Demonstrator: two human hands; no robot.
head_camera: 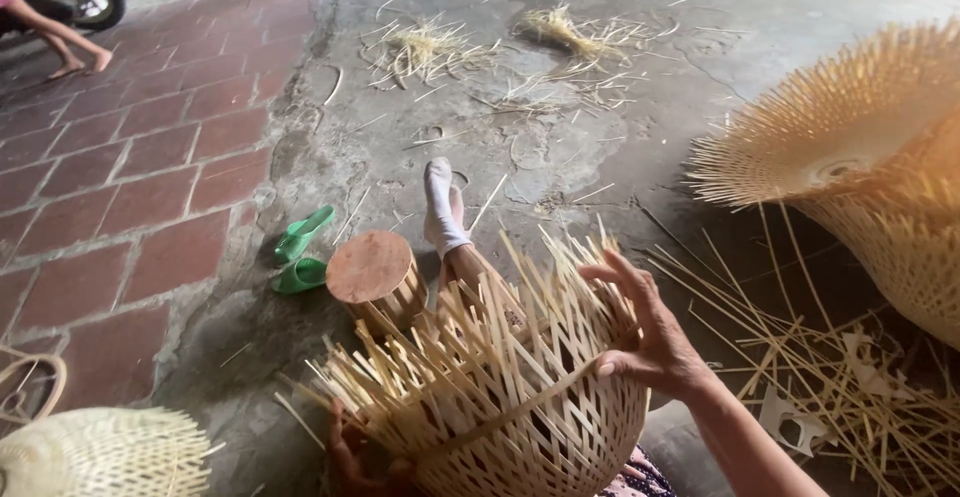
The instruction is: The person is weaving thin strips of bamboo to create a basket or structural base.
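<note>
1. While the half-woven bamboo basket (500,397) rested in the person's lap at the 6 o'clock edge of the view, the right hand (645,332) gripped its rim at the basket's 3 o'clock side, thumb outside and fingers spread over the upright strips.
2. The left hand (355,457) was under the basket's 7 o'clock side, largely hidden; it seemed to cup the wall, but I could not tell whether it was closed on a strip.
3. The loose strip ends stood up sharp around the right hand's fingers, so a slip could have meant a splinter or cut.
4. Pressing the rim too hard could have snapped or kinked a strip and loosened the weave.
5. The basket might have rolled off the lap toward the wooden block (375,277) at 11 o'clock, beside the socked foot (440,207).
6. Scattered strips (850,397) at 4 o'clock could have snagged the forearm.
</note>
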